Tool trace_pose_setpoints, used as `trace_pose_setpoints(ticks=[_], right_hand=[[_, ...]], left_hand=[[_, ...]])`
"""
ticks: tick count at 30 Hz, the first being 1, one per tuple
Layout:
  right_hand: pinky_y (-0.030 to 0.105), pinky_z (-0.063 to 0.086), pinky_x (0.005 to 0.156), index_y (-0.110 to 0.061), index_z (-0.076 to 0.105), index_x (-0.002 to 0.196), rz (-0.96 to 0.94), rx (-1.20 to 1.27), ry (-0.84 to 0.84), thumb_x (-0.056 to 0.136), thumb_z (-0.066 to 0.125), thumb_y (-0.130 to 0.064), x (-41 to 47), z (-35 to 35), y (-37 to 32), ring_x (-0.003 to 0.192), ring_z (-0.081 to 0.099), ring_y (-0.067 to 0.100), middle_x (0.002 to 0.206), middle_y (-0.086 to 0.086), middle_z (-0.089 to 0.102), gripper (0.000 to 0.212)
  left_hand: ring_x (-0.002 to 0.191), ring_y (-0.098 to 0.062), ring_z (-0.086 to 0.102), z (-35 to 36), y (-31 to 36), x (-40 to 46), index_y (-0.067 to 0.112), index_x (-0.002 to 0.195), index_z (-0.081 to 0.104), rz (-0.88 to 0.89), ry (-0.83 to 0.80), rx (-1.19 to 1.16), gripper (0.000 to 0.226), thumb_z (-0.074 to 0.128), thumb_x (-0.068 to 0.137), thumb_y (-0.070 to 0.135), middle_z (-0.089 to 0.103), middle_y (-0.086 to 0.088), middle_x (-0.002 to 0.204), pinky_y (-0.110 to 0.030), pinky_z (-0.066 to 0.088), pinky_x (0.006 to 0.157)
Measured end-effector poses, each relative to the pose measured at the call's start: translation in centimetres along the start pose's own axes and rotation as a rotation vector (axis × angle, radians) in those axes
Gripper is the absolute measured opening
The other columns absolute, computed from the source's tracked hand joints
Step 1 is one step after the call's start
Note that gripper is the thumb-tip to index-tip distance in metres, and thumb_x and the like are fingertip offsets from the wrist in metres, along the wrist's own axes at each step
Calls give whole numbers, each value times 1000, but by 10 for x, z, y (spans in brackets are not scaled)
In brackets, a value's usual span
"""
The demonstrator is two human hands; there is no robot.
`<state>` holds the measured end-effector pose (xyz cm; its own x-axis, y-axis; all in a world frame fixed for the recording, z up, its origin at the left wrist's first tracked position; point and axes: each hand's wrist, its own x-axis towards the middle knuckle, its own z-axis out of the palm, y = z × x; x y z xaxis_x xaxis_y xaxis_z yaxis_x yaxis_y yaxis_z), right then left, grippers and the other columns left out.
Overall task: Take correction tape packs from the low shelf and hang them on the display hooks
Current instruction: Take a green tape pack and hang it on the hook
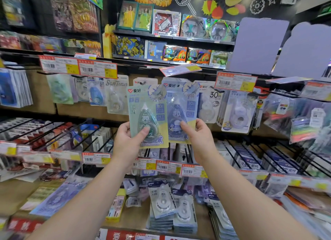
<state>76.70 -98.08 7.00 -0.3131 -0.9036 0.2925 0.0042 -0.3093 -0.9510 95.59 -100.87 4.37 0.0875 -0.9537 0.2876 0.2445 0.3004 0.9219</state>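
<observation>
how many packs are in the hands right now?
2: green correction tape pack in the left hand; blue correction tape pack in the right hand. More could be stacked behind, hidden.

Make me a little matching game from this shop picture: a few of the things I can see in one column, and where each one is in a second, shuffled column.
Things
1. green correction tape pack
2. blue correction tape pack
3. white correction tape packs
4. doll boxes

Places
A. lying stacked on the low shelf
B. gripped by the left hand
C. standing on the top shelf
D. gripped by the right hand

Pairs: 1-B, 2-D, 3-A, 4-C
</observation>
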Motion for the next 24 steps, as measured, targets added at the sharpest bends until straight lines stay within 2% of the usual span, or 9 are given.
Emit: trace_pose_setpoints(ticks=[4,9,16,19,22,24], right_hand=[[32,51,87,-17,61,103,-4,-11,7,91,69,-18,0,1,0,94,66,17,106,5,72,14],[23,50,78,-17,61,101,-1,-32,-15,92,69,-21,0,2,1,89,64,13,98,0,71,12],[26,50,82,-16,62,110,16,-26,-19,92,69,-24,5,6,4,99,68,14,106,0,73,21],[24,49,79,-16,62,113,24,-29,-4,92,68,-25,8,7,6,100,67,13,108,-1,73,23],[20,45,75,-18,62,120,73,-75,-17,93,65,-34,8,8,8,99,63,4,111,-9,70,31],[25,46,75,-23,61,120,141,-120,-12,92,63,-47,10,6,11,97,61,4,110,-14,68,38]], left_hand=[[90,-6,69,0,-1,-1,16,116,52,-1,0,4,35,73,88,15,71,4,103,-26,52,79],[96,-10,69,0,-3,0,19,114,53,-12,-5,0,33,73,88,15,71,3,105,-31,54,85],[98,-13,70,-3,-4,4,16,118,52,-6,-2,13,37,73,88,19,71,1,108,-32,53,86],[98,-13,70,-6,-6,6,19,115,52,-6,-10,23,36,74,87,20,71,0,108,-33,54,87],[99,-15,70,-9,-10,10,18,116,52,-10,-8,31,37,75,86,20,72,-2,109,-36,55,89],[100,-16,70,-10,-11,12,18,117,52,-15,-8,32,39,75,86,20,72,-2,110,-37,55,89]])
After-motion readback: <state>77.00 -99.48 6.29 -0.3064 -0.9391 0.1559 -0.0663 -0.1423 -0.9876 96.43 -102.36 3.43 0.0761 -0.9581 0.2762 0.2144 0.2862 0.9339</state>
